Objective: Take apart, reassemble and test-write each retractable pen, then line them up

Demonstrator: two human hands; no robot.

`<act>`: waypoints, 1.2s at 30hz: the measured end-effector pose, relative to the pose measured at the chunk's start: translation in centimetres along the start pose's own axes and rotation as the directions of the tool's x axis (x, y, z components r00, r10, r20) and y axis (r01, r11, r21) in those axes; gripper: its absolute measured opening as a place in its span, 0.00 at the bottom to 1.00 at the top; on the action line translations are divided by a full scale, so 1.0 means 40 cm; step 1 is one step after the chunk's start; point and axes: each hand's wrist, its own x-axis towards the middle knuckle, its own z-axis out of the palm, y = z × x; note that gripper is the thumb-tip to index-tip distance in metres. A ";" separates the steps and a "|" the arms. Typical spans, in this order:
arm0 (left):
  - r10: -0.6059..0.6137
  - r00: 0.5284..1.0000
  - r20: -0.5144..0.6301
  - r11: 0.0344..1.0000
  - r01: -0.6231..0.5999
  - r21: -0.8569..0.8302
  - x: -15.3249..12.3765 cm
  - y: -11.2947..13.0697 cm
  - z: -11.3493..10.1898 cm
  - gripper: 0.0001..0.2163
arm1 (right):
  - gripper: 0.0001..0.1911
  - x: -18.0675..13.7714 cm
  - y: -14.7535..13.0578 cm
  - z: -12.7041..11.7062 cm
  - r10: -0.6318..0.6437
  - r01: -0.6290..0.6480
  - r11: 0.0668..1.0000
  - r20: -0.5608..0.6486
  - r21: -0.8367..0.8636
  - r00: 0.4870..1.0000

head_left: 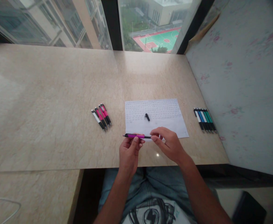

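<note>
My left hand [129,153] pinches the barrel of a purple ballpoint pen [136,136], held level over the paper's near edge. A thin dark rod, which looks like the ink refill, sticks out of the pen's right end. My right hand [169,143] closes its thumb and finger around the end of that rod. On the handwritten sheet of paper [158,124] lies a small black conical piece [147,117], like a pen's grip section, apart from both hands.
Several pens, pink and white with black grips [101,117], lie side by side left of the paper. A row of white, blue and green pens [205,120] lies at the right near the floral wall [239,93]. The marble counter [57,118] runs to the windows.
</note>
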 end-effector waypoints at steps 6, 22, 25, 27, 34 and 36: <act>0.005 1.000 0.007 1.000 -0.005 0.008 0.002 -0.001 -0.003 0.11 | 0.15 -0.001 0.008 0.002 -0.033 0.032 0.998 -0.013 -0.059 0.999; -0.006 1.000 -0.003 1.000 0.006 0.011 0.004 -0.005 0.002 0.11 | 0.12 -0.003 0.014 0.002 -0.087 0.086 0.995 -0.004 -0.055 0.996; -0.002 1.000 0.002 1.000 0.002 0.002 0.007 -0.004 0.001 0.10 | 0.11 -0.002 0.015 0.004 -0.107 0.106 0.990 0.003 -0.096 0.994; 0.001 1.000 0.025 1.000 -0.001 0.007 0.008 -0.003 -0.001 0.10 | 0.14 -0.001 0.017 0.005 -0.093 0.096 0.991 0.034 -0.096 0.995; 0.040 0.998 0.040 0.999 -0.041 0.024 0.012 0.000 -0.014 0.09 | 0.13 0.010 0.009 0.009 -0.032 0.033 0.999 0.041 -0.026 0.999; 0.044 0.999 0.031 0.999 -0.044 0.022 0.014 0.001 -0.015 0.09 | 0.11 0.012 0.007 0.014 -0.054 0.055 0.997 0.011 -0.058 0.998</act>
